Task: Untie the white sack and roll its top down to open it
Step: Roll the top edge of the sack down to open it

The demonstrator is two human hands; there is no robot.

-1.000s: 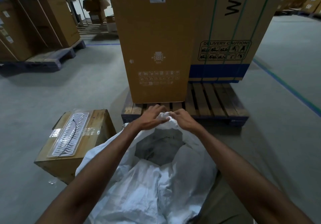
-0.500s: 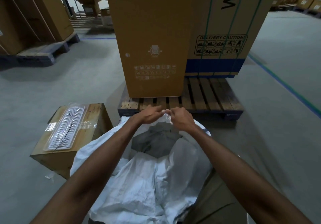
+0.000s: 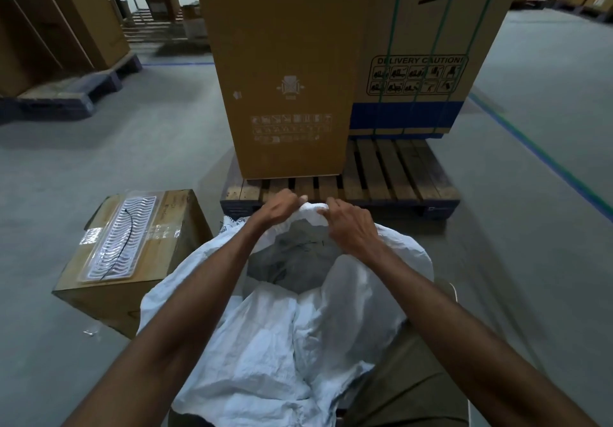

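The white sack stands right in front of me on the grey floor, its mouth gaping so that grey contents show inside. My left hand and my right hand both pinch the far rim of the sack, a short stretch of bunched white fabric between them. The near side of the sack sags in crumpled folds toward me. No tie is visible on it.
A cardboard box with a clear plastic tray on top sits to the left of the sack. Just beyond my hands is a wooden pallet carrying two tall cartons. More palletised cartons stand at the far left.
My hands have drawn slightly apart along the sack's far rim, still gripping it. The sack's mouth gapes a little wider. The view has tilted down and closer.
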